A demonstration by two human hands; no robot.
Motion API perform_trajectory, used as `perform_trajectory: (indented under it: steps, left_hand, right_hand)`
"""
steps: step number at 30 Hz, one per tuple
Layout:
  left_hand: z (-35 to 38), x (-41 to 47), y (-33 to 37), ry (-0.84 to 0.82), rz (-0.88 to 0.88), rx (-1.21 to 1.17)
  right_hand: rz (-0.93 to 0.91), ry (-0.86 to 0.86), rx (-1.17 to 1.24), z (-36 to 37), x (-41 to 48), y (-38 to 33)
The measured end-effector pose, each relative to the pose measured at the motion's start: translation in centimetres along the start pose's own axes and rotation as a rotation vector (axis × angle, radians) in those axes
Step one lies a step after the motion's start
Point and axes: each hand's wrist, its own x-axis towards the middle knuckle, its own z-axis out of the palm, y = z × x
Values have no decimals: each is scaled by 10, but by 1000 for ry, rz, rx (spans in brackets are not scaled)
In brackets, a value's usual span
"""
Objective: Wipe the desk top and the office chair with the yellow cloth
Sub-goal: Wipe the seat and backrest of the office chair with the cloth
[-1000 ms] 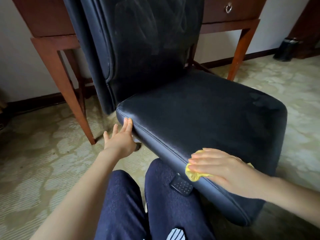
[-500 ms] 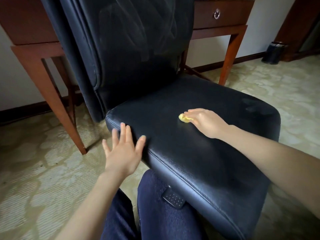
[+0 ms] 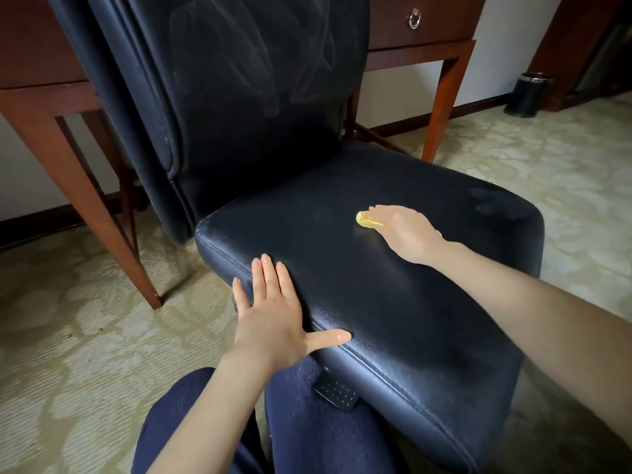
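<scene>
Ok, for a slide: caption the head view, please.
Right hand presses the yellow cloth onto the office chair seat; left hand rests flat on its near edge.

The left hand [image 3: 273,316] is lying flat on the near left edge of the seat [image 3: 427,302], its fingers [image 3: 270,275] pointing toward the backrest [image 3: 246,97]. The cloth [image 3: 363,220] is poking out just past the right hand's [image 3: 403,234] fingertips [image 3: 376,211], mid-seat. The desk [image 3: 427,46] is standing behind the backrest, one leg [image 3: 113,217] standing left of the left fingers. A bin [image 3: 526,95] is sitting far right of the right fingertips. A lever [image 3: 337,393] is hanging under the seat, near the left thumb.
</scene>
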Motion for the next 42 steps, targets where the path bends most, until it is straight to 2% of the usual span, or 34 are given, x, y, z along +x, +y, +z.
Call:
perform_trajectory:
  steps: [10, 21, 23, 27, 31, 33, 37, 40, 42]
  left_hand:
    - [-1, -1, -1, 8, 0, -25]
    - [1, 3, -12, 28, 18, 10]
    - [0, 2, -12, 33, 20, 8]
    - [-3, 2, -14, 52, 27, 33]
    - [-6, 0, -15, 130, 21, 11]
    - [-15, 2, -15, 192, 18, -124]
    - [-47, 17, -22, 379, 64, -587]
    - [-77, 31, -35, 394, 116, -1015]
    - [-95, 42, -49, 389, 165, -1218]
  right_hand:
    - [-344, 162, 116, 5, -127, -18]
    - [-525, 231, 391, 15, -210, -39]
    - [-468, 171, 482, 8, -213, -44]
    - [-19, -8, 967, -23, -191, -65]
    - [276, 5, 1405, -48, -137, -84]
    - [369, -52, 1551, -56, -106, -95]
    - [503, -146, 1744, -56, -50, -118]
    - [472, -196, 1810, -55, -15, -134]
    - [426, -220, 1776, -54, 5, -142]
